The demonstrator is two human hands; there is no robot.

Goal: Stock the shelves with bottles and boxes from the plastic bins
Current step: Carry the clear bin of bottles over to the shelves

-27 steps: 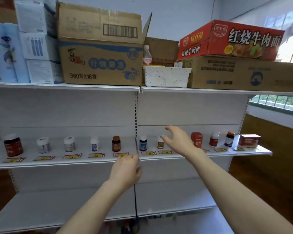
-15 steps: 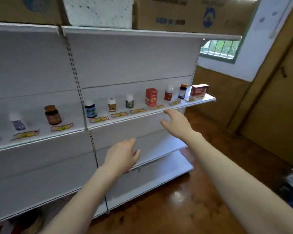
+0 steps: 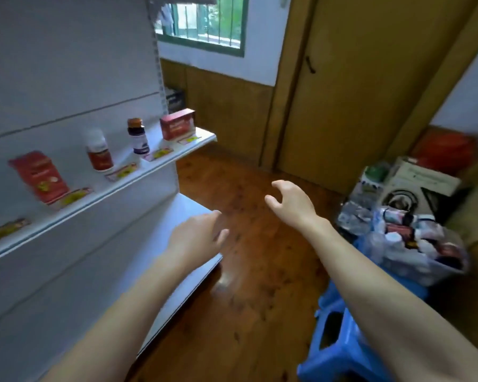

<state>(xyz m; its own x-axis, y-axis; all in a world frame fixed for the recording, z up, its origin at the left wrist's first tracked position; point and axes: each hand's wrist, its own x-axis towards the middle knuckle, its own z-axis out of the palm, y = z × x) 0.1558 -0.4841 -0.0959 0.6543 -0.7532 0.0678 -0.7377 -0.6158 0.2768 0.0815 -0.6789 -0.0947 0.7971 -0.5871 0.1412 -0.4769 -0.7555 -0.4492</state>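
Turned right from shelf (image 3: 202,137) toward bin (image 3: 425,268) since earlier, left hand (image 3: 196,238) and right hand (image 3: 293,205) still empty, fingers loosely curled; on shelf: two bottles (image 3: 100,151) (image 3: 138,136), two boxes (image 3: 39,176) (image 3: 178,128).

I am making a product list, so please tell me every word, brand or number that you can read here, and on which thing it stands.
No text can be read here.
upright red box, flat red box: print blurred.
white-capped bottle, orange-capped bottle: labels blurred.
price tags: too small, blurred.
cardboard box by the plastic bin: print blurred.
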